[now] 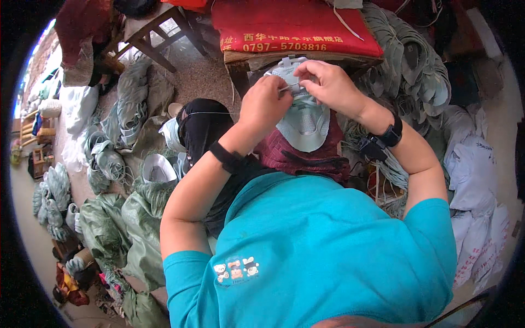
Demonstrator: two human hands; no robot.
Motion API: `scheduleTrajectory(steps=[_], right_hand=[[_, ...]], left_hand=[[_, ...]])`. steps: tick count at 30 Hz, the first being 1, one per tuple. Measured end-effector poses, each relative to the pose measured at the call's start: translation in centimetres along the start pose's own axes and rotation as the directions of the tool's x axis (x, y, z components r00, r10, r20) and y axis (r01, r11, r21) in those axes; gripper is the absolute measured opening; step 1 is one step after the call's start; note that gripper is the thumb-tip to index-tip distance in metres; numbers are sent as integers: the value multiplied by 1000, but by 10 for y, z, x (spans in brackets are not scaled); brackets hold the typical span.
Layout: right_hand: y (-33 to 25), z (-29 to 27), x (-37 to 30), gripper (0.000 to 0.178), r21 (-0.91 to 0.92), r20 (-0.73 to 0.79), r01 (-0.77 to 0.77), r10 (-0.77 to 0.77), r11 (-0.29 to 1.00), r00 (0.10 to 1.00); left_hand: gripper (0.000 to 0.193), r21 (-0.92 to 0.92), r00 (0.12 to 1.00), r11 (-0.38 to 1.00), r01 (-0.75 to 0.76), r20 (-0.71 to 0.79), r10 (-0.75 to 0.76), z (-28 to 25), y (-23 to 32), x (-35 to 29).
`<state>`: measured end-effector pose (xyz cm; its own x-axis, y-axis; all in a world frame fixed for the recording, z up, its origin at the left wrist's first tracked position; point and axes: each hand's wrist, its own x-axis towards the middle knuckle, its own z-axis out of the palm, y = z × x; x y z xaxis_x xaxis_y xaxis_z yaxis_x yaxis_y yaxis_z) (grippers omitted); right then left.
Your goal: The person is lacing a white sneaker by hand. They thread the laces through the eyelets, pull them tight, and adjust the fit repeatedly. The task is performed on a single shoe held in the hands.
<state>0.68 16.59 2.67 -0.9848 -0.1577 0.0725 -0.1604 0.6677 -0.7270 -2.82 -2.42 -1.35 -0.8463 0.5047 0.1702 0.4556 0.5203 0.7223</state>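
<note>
A pale mint-white shoe upper (303,130) lies over a dark red quilted cloth (273,150) on my lap, its far end by the front of a low wooden table. Both my hands are close together over the far part of the upper. My left hand (266,104) has its thumb and fingers pinched on a thin white cord (284,87) at the upper's left side. My right hand (332,87) bends over the right side, index finger and thumb nearly together. Whatever sits between those fingertips is too small to make out. Fine thread (210,113) stretches leftward past my left wrist.
A red printed cloth (295,27) covers the table ahead. Bundles of pale shoe uppers hang at the right (410,60) and lie on the left floor (134,98). Green sacks (101,224) are at lower left, white sacks (470,169) at right, a wooden stool (156,38) at upper left.
</note>
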Motion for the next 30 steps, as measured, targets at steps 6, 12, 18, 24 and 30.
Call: scheduleTrajectory(steps=[6,12,18,24,30], right_hand=[[2,10,13,16,-356,123,397,-379,846,917],[-37,7,60,10,87,24,516,-520,852,854],[-125,-29,75,6,325,-106,641,-646,696,756],[-111,-22,75,3,523,-197,529,-509,668,838],[-92,-21,78,5,554,-284,561,-494,615,822]], left_hand=[[15,-393,989,919,-18,-139,-40,-18,-15,-10],[17,-869,966,445,215,124,-225,-15,-40,-18],[14,-233,969,957,-175,-211,126,1,-17,-17],[10,-62,977,993,-104,-194,90,3,-6,-8],[12,146,959,978,-150,-217,180,4,4,-1]])
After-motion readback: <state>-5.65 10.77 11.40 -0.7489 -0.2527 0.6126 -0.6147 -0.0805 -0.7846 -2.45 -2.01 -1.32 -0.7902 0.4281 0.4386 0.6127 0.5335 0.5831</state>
